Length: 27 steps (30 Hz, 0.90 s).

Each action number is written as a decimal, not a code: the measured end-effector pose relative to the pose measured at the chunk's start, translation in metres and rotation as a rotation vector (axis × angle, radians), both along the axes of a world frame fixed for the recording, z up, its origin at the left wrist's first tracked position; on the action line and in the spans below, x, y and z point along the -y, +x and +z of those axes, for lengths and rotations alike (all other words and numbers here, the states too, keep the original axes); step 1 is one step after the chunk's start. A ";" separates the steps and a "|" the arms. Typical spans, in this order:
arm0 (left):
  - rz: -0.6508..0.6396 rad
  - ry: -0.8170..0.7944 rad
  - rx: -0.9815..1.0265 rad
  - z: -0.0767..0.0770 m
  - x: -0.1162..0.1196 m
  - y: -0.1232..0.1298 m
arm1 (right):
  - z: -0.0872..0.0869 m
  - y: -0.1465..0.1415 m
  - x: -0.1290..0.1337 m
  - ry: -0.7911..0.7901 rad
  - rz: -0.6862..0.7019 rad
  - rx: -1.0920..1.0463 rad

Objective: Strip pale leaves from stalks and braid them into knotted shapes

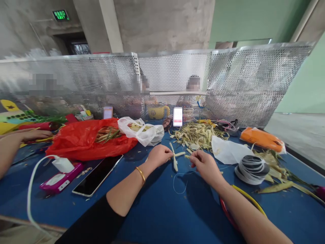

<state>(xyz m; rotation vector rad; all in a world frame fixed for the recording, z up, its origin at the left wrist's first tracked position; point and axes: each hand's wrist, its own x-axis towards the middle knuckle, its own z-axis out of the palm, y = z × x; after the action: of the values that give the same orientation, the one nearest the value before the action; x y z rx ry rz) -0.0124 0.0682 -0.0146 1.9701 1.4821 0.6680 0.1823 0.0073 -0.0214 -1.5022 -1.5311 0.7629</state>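
Observation:
My left hand (160, 157) pinches a small cross-shaped piece of pale dried husk strips (175, 162) between thumb and fingertips, just above the blue table. To its right, my right hand (203, 163) is closed in a pinch. A small yellowish scrap (187, 156) shows at its fingertips; whether it is held or lies behind is unclear. A thin, pale thread (179, 193) loops on the table below and runs up beside the right hand; its upper end is hidden. Behind both hands lies a heap of dried husk strips (196, 134).
A red plastic bag (73, 140), white bag (152, 135), phone (98, 178) and purple power strip (61, 179) lie left. Right are white paper (228, 150), a cord spool (251, 169) and an orange packet (262, 138). Another person's hand (35, 135) is far left. A perforated screen (172, 67) stands behind.

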 end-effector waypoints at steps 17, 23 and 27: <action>-0.080 -0.075 0.586 -0.003 0.033 0.018 | 0.018 -0.001 0.003 0.072 0.104 -0.386; -0.137 -0.391 0.800 0.002 0.038 0.019 | 0.016 -0.003 0.003 0.118 0.142 -0.288; -0.181 -0.627 0.837 0.001 0.039 0.016 | 0.018 -0.004 0.005 0.175 0.202 -0.272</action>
<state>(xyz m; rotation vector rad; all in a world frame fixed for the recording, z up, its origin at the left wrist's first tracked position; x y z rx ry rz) 0.0039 0.0294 -0.0133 1.1038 0.8299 0.7076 0.1782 0.0027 -0.0038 -1.0792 -1.5121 0.8864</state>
